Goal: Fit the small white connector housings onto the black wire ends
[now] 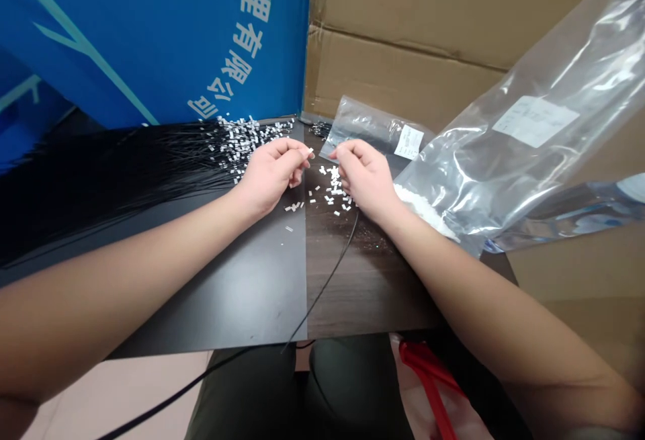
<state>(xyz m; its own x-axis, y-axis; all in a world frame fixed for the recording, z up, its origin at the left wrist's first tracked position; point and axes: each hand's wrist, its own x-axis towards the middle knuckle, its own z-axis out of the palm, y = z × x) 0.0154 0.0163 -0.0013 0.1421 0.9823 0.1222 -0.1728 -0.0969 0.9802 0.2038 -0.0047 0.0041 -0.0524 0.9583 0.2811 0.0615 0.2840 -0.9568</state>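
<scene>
My left hand hovers over the dark table, fingers pinched on a small white plastic piece. Close to it on the right, my right hand is closed in a pinch on a thin black cable that trails back off the table's near edge. Several loose white pieces lie scattered beneath and between both hands. A wide fan of black cables, each tipped with a white piece, is spread across the table's left side.
A large clear plastic bag holding white pieces lies at the right, with a smaller labelled bag behind my hands. A blue printed board and cardboard wall the back. A red item sits below the table's edge.
</scene>
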